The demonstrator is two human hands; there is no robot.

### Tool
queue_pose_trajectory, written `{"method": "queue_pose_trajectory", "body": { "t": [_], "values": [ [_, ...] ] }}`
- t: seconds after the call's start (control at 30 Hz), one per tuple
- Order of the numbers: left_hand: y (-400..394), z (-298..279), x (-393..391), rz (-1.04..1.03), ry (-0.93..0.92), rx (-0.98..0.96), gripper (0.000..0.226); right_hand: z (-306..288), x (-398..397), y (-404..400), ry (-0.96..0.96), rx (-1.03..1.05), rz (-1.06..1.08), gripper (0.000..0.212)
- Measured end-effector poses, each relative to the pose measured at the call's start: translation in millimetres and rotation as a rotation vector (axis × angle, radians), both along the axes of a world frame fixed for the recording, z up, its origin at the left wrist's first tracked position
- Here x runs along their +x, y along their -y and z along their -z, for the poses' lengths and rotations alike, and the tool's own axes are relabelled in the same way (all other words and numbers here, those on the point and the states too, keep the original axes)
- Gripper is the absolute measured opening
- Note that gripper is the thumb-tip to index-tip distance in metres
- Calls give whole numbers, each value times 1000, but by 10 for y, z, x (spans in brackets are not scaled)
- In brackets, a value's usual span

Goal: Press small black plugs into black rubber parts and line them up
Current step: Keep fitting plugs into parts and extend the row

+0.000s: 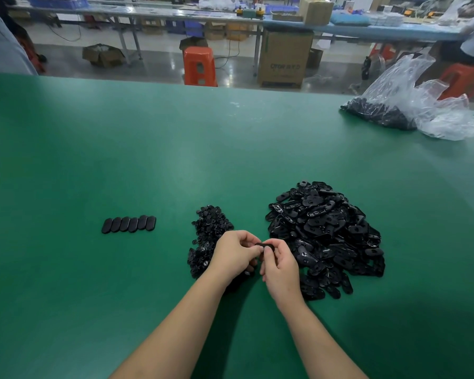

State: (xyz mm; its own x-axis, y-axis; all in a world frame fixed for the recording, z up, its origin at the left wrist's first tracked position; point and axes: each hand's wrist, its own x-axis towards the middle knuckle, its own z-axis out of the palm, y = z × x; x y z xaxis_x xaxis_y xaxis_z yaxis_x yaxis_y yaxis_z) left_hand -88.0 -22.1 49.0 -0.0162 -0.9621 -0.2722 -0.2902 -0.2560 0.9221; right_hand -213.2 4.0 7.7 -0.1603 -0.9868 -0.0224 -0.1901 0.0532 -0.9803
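One black oval rubber part is held between both hands just above the green table. My left hand grips its left end with curled fingers, and my right hand pinches its right end. A big heap of black rubber parts lies right of my hands. A smaller pile of small black plugs lies left of them, partly hidden by my left hand. Further left, several finished parts stand in a tight row. Whether a plug is between my fingers cannot be seen.
A clear plastic bag with more black parts sits at the table's far right. Beyond the far edge are orange stools, a cardboard box, long benches and a seated person at the right.
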Motion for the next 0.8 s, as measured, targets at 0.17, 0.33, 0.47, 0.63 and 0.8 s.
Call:
{"method": "queue_pose_trajectory", "body": {
  "t": [0.17, 0.33, 0.47, 0.63, 0.8],
  "values": [
    [2, -1, -1, 11, 11, 17, 6, 1, -1, 6, 0, 4, 1, 14],
    [14, -16, 5, 17, 51, 17, 8, 2, 0, 5, -7, -4, -4, 15],
    [10, -49, -21, 23, 129, -8, 9, 16, 1, 11, -6, -5, 0, 15],
    [-5, -106, -62, 22, 205, -26, 7, 12, 0, 8, 7, -22, 20, 15],
    [-32, -120, -87, 7, 231, -38, 8, 27, -8, 1, 29, -13, 8, 13]
  ]
}}
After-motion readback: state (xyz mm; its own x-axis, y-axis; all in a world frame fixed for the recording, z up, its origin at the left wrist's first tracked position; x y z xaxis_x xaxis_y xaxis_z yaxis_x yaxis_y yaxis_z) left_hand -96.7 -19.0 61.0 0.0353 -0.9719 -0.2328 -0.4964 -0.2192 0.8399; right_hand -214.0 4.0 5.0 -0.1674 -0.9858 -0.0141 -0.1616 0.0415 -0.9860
